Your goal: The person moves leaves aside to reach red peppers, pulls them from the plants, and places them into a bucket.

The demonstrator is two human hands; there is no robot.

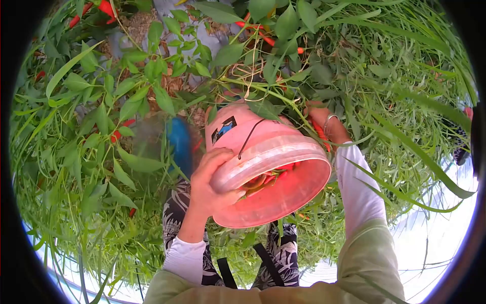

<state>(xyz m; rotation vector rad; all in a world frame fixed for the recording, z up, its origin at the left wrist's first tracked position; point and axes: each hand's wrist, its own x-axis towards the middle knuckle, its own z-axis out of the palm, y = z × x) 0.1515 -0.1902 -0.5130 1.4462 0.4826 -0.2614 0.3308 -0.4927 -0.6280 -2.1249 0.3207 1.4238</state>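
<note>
Pink bucket (276, 148) tipped, mouth toward its holder; left hand (210, 178) clamped on the rim, thumb inside. Red and green peppers (266, 180) lie within. Right hand (318, 112) just right of the bucket, against red peppers (320, 133); can't tell whether its fingers close. Leafy plants (163, 99) beyond the bucket.

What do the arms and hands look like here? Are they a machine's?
No, a person's. The left grip is a bare, ungloved hand; the right grip, partly hidden by leaves, is ungloved too, with a thin silvery bracelet at its wrist. White sleeves cover the forearms, with pale yellow-green sleeves further up. No cables show on either arm.
</note>
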